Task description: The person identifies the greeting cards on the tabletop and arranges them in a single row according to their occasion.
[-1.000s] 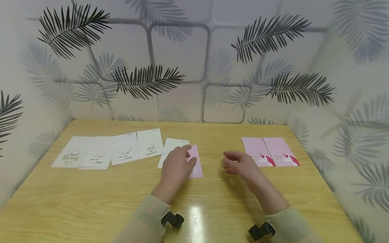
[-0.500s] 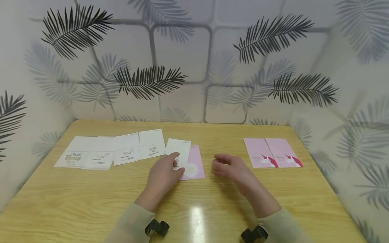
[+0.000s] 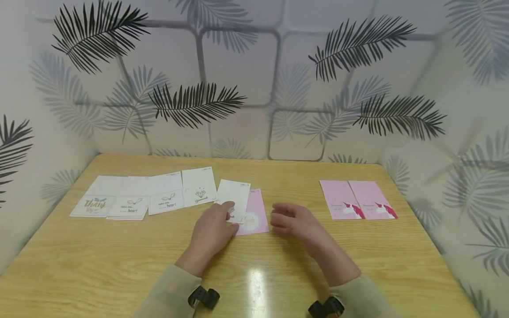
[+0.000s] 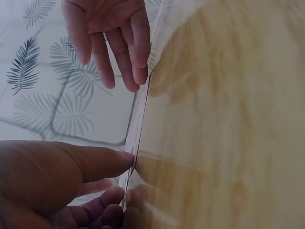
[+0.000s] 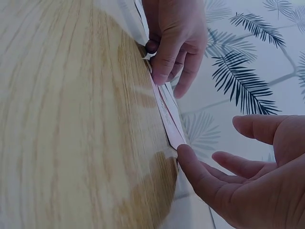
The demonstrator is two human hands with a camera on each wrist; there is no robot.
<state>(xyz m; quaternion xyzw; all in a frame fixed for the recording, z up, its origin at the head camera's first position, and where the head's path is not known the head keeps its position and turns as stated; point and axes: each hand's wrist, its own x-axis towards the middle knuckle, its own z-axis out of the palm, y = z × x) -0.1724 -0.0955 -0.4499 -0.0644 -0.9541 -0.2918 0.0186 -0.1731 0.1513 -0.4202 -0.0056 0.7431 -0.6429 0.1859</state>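
Observation:
A white card (image 3: 234, 196) lies partly over a pink card (image 3: 255, 216) in the middle of the wooden table (image 3: 119, 256). My left hand (image 3: 227, 213) pinches the white card's near edge, thumb at the edge (image 4: 127, 160) and fingers curled under it. My right hand (image 3: 278, 219) hovers just right of the pink card, fingers relaxed and holding nothing. In the right wrist view its thumb (image 5: 190, 167) touches the near corner of the pink card (image 5: 172, 136). The left hand's fingers (image 5: 164, 67) press on the stacked cards there.
Several white greeting cards (image 3: 139, 198) lie in an overlapping row at the table's left. Two pink unicorn cards (image 3: 358, 199) lie side by side at the right. Leaf-patterned walls (image 3: 246, 88) close the table in at the back and both sides.
My left hand slid back and leftward off the pink card and took the white card's near edge. My right hand moved left up to the pink card.

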